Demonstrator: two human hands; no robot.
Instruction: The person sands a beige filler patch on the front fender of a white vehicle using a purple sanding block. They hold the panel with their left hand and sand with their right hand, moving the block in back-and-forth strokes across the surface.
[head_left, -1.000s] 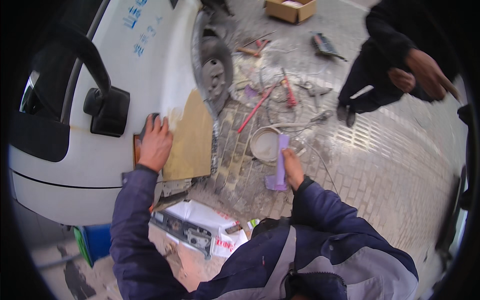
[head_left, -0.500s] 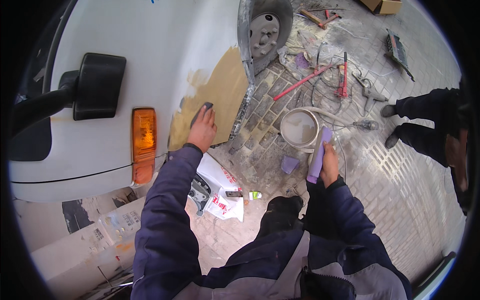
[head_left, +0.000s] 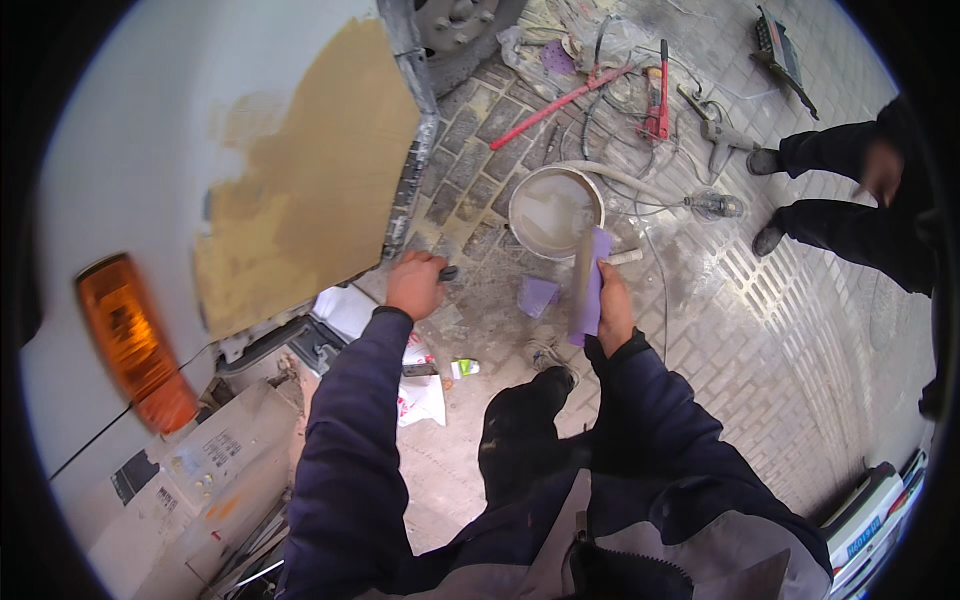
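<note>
My left hand [head_left: 415, 286] is closed round a small dark pad [head_left: 449, 272], just off the lower corner of the white vehicle panel. A tan patch of filler [head_left: 310, 170] covers much of that panel. Upright in my right hand [head_left: 617, 300] is a long sanding block [head_left: 588, 285] that looks wrapped in purple sandpaper, its top end overlapping the bucket's rim in view. The round white bucket [head_left: 512, 215] contains cloudy, greyish water. On the ground between my hands lies a piece of purple sandpaper [head_left: 538, 296].
An orange lamp [head_left: 135, 340] sits on the vehicle at left. Beyond the bucket are a red-handled tool [head_left: 656, 100], a red bar [head_left: 550, 110], cables and a grey power tool [head_left: 722, 140]. Another person's legs [head_left: 830, 150] stand at right, near a floor grate [head_left: 785, 265].
My left hand has come off the filler patch with the dark pad, toward the bucket side. My right hand still holds the sanding block. The whole view has shifted right.
</note>
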